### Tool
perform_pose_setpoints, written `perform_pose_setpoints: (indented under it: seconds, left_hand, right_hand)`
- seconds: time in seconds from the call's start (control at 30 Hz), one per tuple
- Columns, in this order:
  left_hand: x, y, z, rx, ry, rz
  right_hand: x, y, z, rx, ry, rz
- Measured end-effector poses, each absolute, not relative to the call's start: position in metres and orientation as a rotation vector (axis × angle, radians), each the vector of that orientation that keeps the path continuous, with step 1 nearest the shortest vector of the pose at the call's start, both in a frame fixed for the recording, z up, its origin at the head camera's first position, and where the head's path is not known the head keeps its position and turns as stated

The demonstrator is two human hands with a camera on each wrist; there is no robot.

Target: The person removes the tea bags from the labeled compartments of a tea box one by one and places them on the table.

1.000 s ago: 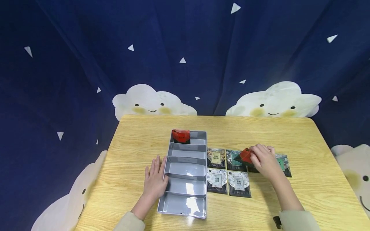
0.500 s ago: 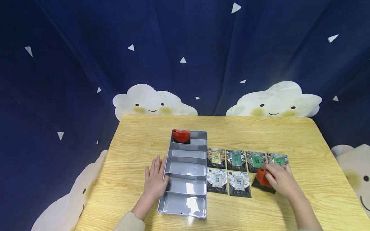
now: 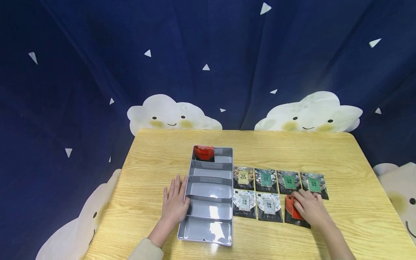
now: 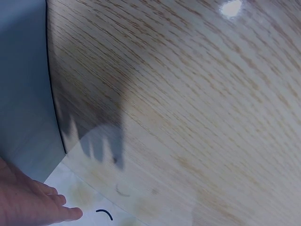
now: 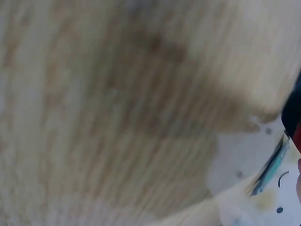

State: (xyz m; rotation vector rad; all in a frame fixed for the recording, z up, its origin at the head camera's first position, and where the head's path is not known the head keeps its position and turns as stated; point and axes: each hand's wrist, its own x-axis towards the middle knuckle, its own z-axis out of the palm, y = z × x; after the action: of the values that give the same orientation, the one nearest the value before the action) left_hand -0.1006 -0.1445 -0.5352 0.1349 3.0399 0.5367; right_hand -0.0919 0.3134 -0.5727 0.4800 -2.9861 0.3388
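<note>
In the head view, my left hand (image 3: 174, 204) lies with fingers spread along the left side of a grey divided tray (image 3: 232, 231). Its fingertips show at the tray's wall in the left wrist view. To the right of the tray, my right hand (image 3: 310, 207) holds a red and black tea sachet (image 3: 296, 216) by its right side, low over the table and partly covered by the fingers. Another red sachet (image 3: 204, 153) sits in the tray's far compartment. In the blurred right wrist view, only a sliver of the held sachet shows at the right edge.
Beside the tray lie a yellow-label sachet (image 3: 243, 178), a teal-label sachet (image 3: 265, 180) and two green-label ones (image 3: 288, 181). Two white-label sachets (image 3: 269, 207) lie in the nearer row. A dark blue curtain (image 3: 240, 65) hangs behind the wooden table (image 3: 152, 151).
My right hand has carried the red sachet right and toward me, lowering it to the end of the nearer row, where it has straightened. The left hand has stayed put.
</note>
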Motion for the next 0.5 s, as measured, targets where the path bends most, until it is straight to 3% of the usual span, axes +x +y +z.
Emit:
perform_pose_setpoints:
  seconds: [0.5]
  left_hand:
    - [-0.100, -0.144, -0.535, 0.140, 3.053, 0.534]
  right_hand:
    - [-0.089, 0.301, -0.594, 0.390, -2.918, 0.278]
